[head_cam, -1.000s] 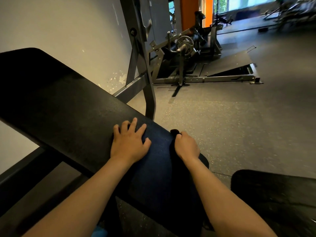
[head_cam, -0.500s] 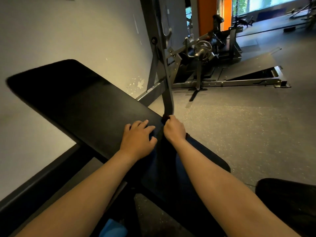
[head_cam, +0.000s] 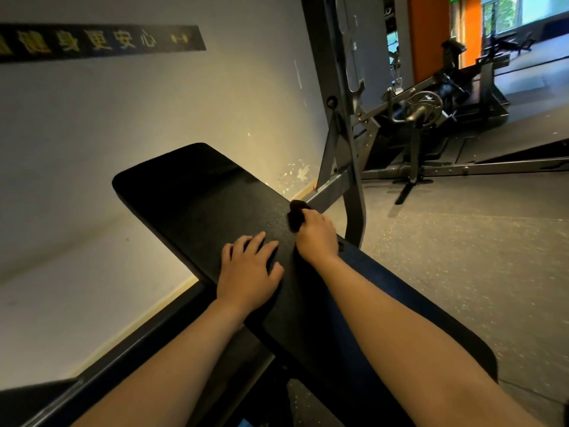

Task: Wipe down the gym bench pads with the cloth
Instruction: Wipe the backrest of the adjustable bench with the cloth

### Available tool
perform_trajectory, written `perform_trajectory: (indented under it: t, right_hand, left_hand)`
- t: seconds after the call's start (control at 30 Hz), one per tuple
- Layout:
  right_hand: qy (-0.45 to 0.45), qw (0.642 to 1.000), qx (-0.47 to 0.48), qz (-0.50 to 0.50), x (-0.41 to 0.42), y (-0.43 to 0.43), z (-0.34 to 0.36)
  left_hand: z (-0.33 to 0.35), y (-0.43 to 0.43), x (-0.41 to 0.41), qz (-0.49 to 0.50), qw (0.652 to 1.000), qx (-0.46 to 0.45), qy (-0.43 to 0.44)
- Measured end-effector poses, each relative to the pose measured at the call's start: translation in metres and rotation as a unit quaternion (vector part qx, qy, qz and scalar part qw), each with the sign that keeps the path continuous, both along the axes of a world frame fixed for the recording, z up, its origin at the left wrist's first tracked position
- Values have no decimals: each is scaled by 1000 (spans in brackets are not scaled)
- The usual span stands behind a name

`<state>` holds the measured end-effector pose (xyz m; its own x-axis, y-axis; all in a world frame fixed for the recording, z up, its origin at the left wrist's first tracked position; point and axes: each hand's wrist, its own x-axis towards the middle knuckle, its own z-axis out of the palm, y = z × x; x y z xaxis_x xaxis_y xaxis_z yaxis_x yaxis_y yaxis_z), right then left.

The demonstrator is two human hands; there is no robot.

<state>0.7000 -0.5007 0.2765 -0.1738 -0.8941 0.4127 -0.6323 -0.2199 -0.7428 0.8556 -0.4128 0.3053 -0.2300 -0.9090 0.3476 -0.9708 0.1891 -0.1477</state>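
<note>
I see a gym's pale wall (head_cam: 154, 118) and speckled rubber floor (head_cam: 462, 257) around the black bench pad (head_cam: 200, 195). My left hand (head_cam: 248, 272) lies flat on the pad with its fingers spread. At its 2 o'clock, my right hand (head_cam: 315, 238) grips the dark bunched cloth (head_cam: 297, 215) on the pad's far edge.

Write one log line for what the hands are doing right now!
left hand: flat on bench pad | right hand: grips cloth at its right edge | stage: wiping
</note>
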Motion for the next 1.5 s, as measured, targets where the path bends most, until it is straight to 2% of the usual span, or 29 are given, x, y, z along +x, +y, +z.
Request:
perform_trajectory:
  t: [0.1,0.17,0.27,0.43,0.53,0.63,0.73,0.83,0.9,0.97,1.2,1.33,1.43,1.5]
  right_hand:
    - [22,996,53,-72,-32,8,-22]
    - [4,993,74,-89,-45,15,-34]
    - [-21,995,38,-87,-39,19,-34]
    - [21,999,-26,22,0,-12,0]
    - [43,993,-36,104,27,-31,25]
    - [61,987,-38,141,32,-42,31]
    - [62,992,-44,100,12,-39,15]
    - [-3,999,32,17,-19,-24,-11]
    - [-11,996,85,-15,-36,-16,-24]
    - [-10,996,90,-26,-39,-17,-25]
    - [12,998,33,53,9,-58,34]
    - [82,992,-10,98,34,-65,55]
    - [56,993,4,105,25,-65,45]
    - [26,997,28,74,11,-60,30]
  left_hand:
    - [2,-3,-3,7,1000,-1,-5]
    - [2,-8,-7,14,1000,-4,-5]
    - [1,-12,-10,22,1000,-14,-8]
    - [-4,-13,-9,20,999,-25,-11]
    - [-4,-14,-9,28,999,-39,-21]
    - [-2,-16,-8,32,999,-41,-11]
    - [1,-20,-6,32,999,-38,-6]
    - [9,-29,-4,65,997,-37,-7]
    - [13,-34,-4,82,996,-38,0]
    - [12,-36,-4,87,995,-42,2]
    - [12,-34,-4,84,995,-50,5]
    - [11,-35,-7,95,994,-52,14]
    - [10,-35,-8,96,994,-56,21]
    - [10,-34,-7,95,994,-55,21]
